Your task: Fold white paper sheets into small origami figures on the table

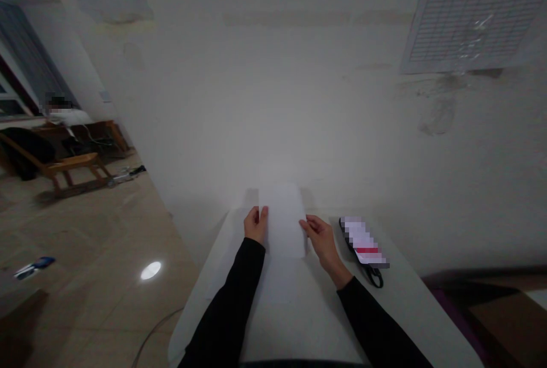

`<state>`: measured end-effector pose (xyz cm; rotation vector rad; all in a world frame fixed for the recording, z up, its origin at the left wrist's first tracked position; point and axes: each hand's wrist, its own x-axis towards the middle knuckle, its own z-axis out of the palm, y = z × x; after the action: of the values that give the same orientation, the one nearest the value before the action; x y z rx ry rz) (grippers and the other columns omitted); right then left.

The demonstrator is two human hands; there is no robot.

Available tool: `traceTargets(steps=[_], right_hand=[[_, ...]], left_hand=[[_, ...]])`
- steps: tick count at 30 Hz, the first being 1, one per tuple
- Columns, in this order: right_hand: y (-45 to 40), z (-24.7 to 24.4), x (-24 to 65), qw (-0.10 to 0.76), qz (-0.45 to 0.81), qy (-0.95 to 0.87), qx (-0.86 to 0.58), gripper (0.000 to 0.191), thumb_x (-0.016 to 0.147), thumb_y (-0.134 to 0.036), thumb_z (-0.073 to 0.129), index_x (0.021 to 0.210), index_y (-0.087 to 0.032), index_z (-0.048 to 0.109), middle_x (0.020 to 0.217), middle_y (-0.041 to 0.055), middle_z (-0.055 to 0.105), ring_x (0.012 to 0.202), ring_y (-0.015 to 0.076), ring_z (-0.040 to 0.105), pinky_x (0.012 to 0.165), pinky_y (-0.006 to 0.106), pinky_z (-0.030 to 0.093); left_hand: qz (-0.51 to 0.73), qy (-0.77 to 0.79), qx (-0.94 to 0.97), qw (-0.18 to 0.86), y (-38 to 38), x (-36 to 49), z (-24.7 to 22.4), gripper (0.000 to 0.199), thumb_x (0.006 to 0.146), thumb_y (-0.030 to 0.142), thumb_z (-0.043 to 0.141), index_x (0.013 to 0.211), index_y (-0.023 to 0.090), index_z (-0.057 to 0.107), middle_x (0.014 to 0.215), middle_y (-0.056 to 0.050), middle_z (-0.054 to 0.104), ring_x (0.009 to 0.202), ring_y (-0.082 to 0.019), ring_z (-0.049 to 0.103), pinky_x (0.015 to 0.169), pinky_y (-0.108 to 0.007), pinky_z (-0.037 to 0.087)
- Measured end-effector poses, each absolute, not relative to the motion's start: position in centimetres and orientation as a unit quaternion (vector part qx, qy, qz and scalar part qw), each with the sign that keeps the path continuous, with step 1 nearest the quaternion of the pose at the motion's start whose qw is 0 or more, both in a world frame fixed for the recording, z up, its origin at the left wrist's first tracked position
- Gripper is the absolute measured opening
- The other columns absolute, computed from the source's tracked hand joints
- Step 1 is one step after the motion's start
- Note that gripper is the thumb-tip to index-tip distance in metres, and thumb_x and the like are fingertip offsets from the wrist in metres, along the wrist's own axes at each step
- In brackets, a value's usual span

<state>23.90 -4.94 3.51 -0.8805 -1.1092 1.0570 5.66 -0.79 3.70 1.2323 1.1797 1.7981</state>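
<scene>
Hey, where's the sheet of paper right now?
In the head view, the sheet of paper lies near the far end of the white table, between the left hand and the right hand.

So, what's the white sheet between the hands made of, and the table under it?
The sheet looks like plain paper: it is thin, flat and matt white, with no shine. The table top seems smooth, pale and faintly glossy, perhaps painted or laminated board, but the dim picture can't settle which.
</scene>
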Motion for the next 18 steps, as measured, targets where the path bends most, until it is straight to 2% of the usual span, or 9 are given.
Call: traceTargets(steps=[3,6,9,11,15,18], right_hand=[[-4.8,3.8,24.8,0.648,0.411,-0.487,-0.418,0.033,0.074,-0.046,0.066,0.089,-0.016,0.067,0.077,0.0053,0.071,0.069,0.0206,0.064,0.063,0.031,0.049],[-5.1,4.4,25.5,0.683,0.312,-0.475,-0.458,0.035,0.078,-0.047,0.061,0.093,-0.016,0.067,0.082,0.0060,0.070,0.075,0.0213,0.063,0.070,0.033,0.049],[-5.7,5.1,26.3,0.723,0.170,-0.454,-0.492,0.034,0.082,-0.046,0.057,0.097,-0.017,0.067,0.092,0.0068,0.069,0.085,0.0218,0.062,0.083,0.036,0.047],[-6.0,5.2,26.8,0.724,0.101,-0.481,-0.484,0.029,0.085,-0.042,0.055,0.099,-0.019,0.068,0.097,0.0066,0.069,0.091,0.0222,0.061,0.089,0.037,0.045],[-6.0,4.4,27.3,0.634,-0.025,-0.639,-0.435,0.023,0.089,-0.027,0.052,0.108,-0.026,0.066,0.107,0.0060,0.068,0.102,0.0219,0.060,0.093,0.040,0.041],[-5.6,3.3,26.9,0.535,-0.094,-0.725,-0.423,0.027,0.092,-0.019,0.048,0.111,-0.027,0.065,0.110,0.0058,0.068,0.109,0.0222,0.058,0.094,0.042,0.038]], left_hand=[[0.702,0.463,0.471,0.265,-0.9,5.7,3.3,0.030,0.080,0.042,0.057,0.100,0.020,0.057,0.097,-0.005,0.062,0.079,-0.014,0.058,0.071,-0.024,0.046],[0.727,0.465,0.480,0.159,-1.1,5.6,3.0,0.033,0.085,0.040,0.049,0.112,0.020,0.049,0.115,-0.010,0.054,0.096,-0.018,0.056,0.081,-0.030,0.044],[0.727,0.462,0.507,0.026,-1.3,5.5,3.0,0.036,0.086,0.036,0.046,0.116,0.017,0.046,0.117,-0.014,0.050,0.107,-0.022,0.051,0.094,-0.036,0.038],[0.717,0.475,0.509,-0.014,-1.5,5.3,3.1,0.035,0.087,0.034,0.044,0.116,0.016,0.046,0.114,-0.014,0.052,0.108,-0.023,0.051,0.096,-0.039,0.035],[0.725,0.456,0.510,-0.085,-2.6,5.5,2.9,0.028,0.083,0.035,0.049,0.103,0.017,0.054,0.119,-0.017,0.053,0.116,-0.028,0.047,0.100,-0.044,0.030],[0.691,0.428,0.580,-0.050,-3.9,6.7,2.7,0.021,0.072,0.035,0.064,0.087,0.020,0.062,0.112,-0.015,0.062,0.112,-0.031,0.051,0.103,-0.047,0.024]])
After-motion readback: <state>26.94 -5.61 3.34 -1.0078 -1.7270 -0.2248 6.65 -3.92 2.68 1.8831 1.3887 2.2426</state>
